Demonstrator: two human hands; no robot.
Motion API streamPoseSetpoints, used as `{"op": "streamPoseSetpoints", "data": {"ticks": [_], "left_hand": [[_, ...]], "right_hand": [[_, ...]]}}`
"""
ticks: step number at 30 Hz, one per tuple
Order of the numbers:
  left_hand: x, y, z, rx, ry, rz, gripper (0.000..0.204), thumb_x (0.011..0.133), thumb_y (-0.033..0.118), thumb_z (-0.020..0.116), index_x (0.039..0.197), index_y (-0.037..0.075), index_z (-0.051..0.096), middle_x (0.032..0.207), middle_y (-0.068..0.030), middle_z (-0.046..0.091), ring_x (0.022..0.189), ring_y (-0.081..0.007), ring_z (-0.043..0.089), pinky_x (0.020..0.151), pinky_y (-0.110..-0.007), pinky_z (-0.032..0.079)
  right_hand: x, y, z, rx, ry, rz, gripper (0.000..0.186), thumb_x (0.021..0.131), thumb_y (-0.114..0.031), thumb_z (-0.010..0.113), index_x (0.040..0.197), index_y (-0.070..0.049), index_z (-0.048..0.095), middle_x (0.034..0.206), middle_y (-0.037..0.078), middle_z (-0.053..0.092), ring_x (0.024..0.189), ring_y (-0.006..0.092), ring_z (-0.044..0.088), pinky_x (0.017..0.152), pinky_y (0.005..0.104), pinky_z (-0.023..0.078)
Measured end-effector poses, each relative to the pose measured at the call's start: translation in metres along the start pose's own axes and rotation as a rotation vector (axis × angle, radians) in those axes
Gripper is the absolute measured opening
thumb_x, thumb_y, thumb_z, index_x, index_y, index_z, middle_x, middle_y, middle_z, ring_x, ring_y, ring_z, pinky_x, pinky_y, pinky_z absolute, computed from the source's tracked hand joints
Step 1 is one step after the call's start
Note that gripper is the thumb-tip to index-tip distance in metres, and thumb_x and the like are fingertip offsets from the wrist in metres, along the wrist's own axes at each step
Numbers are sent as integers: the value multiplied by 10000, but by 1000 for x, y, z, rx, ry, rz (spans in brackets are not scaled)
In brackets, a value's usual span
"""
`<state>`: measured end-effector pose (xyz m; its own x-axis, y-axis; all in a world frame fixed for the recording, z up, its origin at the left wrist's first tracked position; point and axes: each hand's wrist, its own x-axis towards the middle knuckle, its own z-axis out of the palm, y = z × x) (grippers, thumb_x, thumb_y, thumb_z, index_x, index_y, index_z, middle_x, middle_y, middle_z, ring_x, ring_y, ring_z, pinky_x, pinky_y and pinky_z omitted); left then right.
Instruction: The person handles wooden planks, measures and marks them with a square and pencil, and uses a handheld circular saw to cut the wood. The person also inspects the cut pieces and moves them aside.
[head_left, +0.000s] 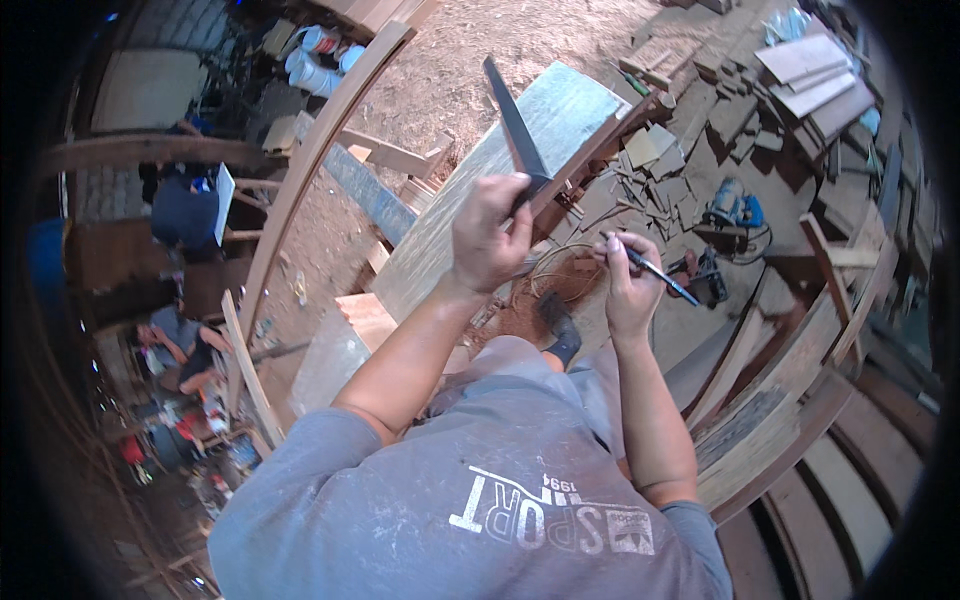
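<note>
My left hand is closed around the dark stock of a try square. Its long blade points up and to the left over a wide, pale wooden board. I cannot tell whether the square touches the board. My right hand, to the right of that board, grips a dark pen between thumb and fingers. The pen slants down to the right, apart from any wood.
Wood offcuts litter the ground at the right, near a blue power tool. A long curved timber stands at the left. Farther left sits another person. Stacked planks lie at the lower right.
</note>
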<state>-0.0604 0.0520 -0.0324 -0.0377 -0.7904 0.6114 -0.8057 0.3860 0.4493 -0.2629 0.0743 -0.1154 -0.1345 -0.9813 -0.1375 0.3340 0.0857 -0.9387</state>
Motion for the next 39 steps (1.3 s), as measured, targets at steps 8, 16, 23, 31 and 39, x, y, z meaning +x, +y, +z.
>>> {"op": "streamPoseSetpoints", "data": {"ticks": [8, 16, 23, 31, 39], "left_hand": [[-40, -4, 38, 292, -241, -171, 491, 804, 55, 751, 1277, 184, 748, 1380, -87, 638, 1369, -365, 534, 1159, -636, 339], [-44, -35, 47, 195, -281, -126, 429, 933, 120, 791, 1360, 144, 750, 1495, -97, 677, 1466, -422, 554, 1243, -632, 385], [-44, -32, 48, 221, -275, -125, 404, 971, 146, 788, 1374, 143, 762, 1466, -91, 705, 1445, -400, 588, 1241, -606, 403], [-45, -32, 47, 249, -308, -112, 414, 977, 146, 774, 1389, 138, 749, 1486, -88, 694, 1468, -408, 565, 1242, -650, 376], [-46, -34, 48, 256, -303, -98, 400, 991, 156, 762, 1390, 142, 749, 1482, -82, 699, 1462, -410, 573, 1237, -652, 383]], "right_hand": [[-1, 8, -20, -134, -57, 25, 171, 1084, -94, 689, 1161, 51, 642, 1045, 122, 741, 939, 163, 759, 821, 298, 629], [20, -7, -14, -52, -3, 62, 206, 1084, -111, 699, 1183, 61, 646, 1013, 119, 725, 900, 173, 755, 804, 303, 637], [47, -14, 0, -165, -11, 18, 205, 1074, -150, 724, 1164, 34, 708, 947, 74, 736, 838, 133, 728, 763, 284, 602], [61, -15, 21, -165, -21, 41, 233, 1062, -163, 744, 1181, 34, 720, 927, 61, 739, 823, 112, 707, 761, 266, 580], [69, -11, 35, -169, -86, 48, 250, 1066, -171, 737, 1199, 40, 725, 956, 76, 748, 852, 127, 717, 781, 271, 586]]}}
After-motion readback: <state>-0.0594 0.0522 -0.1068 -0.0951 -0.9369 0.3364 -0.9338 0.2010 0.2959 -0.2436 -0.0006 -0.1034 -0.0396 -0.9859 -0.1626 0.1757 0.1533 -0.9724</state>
